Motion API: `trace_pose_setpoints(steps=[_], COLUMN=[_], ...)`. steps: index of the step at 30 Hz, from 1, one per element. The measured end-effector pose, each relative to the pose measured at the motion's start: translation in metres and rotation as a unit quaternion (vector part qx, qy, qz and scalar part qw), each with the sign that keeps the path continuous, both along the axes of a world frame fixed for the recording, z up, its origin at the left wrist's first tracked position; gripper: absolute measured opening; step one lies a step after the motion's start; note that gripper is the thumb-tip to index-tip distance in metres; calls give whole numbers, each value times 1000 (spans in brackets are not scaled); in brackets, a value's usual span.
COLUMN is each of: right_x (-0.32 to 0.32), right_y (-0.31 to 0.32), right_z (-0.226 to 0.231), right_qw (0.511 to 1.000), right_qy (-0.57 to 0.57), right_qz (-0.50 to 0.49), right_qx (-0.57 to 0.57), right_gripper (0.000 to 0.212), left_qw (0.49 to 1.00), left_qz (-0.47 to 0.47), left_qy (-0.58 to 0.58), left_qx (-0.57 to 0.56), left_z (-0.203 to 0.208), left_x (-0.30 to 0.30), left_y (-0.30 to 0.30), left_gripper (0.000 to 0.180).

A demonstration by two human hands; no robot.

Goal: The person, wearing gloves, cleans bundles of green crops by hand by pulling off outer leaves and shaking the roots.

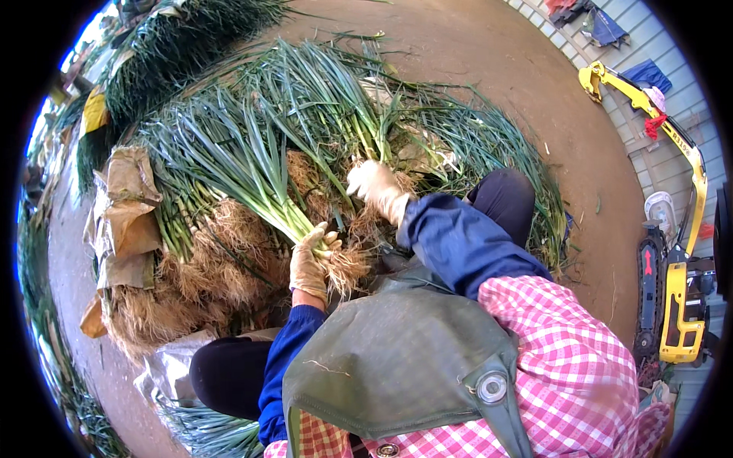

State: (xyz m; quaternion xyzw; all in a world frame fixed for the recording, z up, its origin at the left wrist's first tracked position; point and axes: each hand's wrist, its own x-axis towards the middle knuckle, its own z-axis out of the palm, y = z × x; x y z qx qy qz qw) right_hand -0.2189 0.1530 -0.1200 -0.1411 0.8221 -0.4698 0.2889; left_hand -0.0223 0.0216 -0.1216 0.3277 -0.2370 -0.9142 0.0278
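Note:
My left hand point(308, 269), in a pale work glove, is wrapped around a small bunch of green onions point(292, 219). Their green leaves point up and to the left, and the hairy brown roots point(345, 269) stick out on the right of the fist. My right hand point(377, 189), gloved too, is closed beside the root ends of other green onions point(372, 131) in the pile. Its fingertips are partly hidden, so I cannot make out what lies in them. A big heap of green onions point(221, 149) spreads ahead, with matted roots point(229, 263) facing me.
A brown sack point(128, 210) stands at the heap's left edge. More green onion bundles point(172, 57) lie at the far left. A dark green apron point(397, 355) covers my lap between my bent knees. On the right, a yellow mini excavator point(682, 313) stands by a pale panelled wall.

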Motion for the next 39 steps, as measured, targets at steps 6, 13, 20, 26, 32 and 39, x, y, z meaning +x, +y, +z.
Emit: trace_pose_setpoints(steps=[6,13,20,26,32,39], right_x=[-89,-32,33,17,65,110], right_y=[35,-31,-24,-47,-55,-33], right_z=[-20,12,3,25,62,58], right_qw=[932,970,909,993,889,818], right_qy=[142,-110,-359,-53,392,388], right_qz=[-202,-186,30,75,192,380], right_qx=[265,-109,-212,72,138,-189], right_gripper=[49,17,26,26,19,21], left_qw=[999,996,998,997,997,988], left_qz=[-32,20,16,-37,28,135], left_qy=[-13,34,53,18,-48,54], left_qx=[-1,-75,-13,-66,-56,47], left_z=[26,17,35,6,8,-39], left_x=[-6,4,-5,2,2,0], left_y=[5,-9,12,0,4,-2], left_gripper=[14,15,12,15,14,16])
